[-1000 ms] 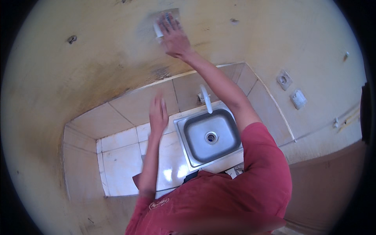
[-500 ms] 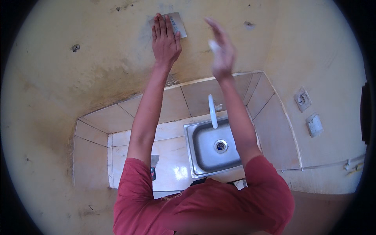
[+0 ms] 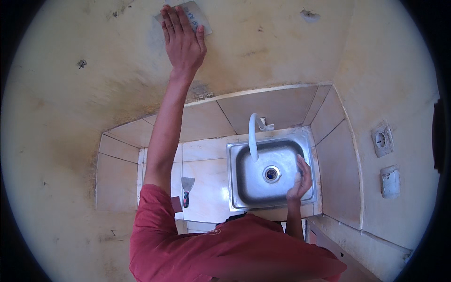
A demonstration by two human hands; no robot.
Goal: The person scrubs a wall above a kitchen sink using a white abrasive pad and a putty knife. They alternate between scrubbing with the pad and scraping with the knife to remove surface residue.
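Note:
My left hand [image 3: 183, 44] lies flat on the wall over a tan sheet of paper [image 3: 199, 21] with writing on it, fingers stretched out and open. My right hand [image 3: 300, 181] is low over the right side of the steel sink [image 3: 249, 188], fingers loosely curved and apart from a pale, whitish thumb; I see nothing clearly held in it. A white curved tap [image 3: 252, 141] arches over the basin. On the tiled counter left of the sink, a scraper with a black handle [image 3: 186, 188] lies beside a reddish-brown piece [image 3: 176, 205], partly hidden by my sleeve.
A stained yellowish wall [image 3: 263, 51] with small holes rises above the tiled backsplash [image 3: 197, 122]. A tiled side wall [image 3: 338, 169] bounds the sink on the right, with a socket [image 3: 381, 139] and a switch-like fitting [image 3: 390, 182] beyond it.
My left hand has risen from near the counter onto the paper on the wall. My right hand has left the paper and dropped down over the sink.

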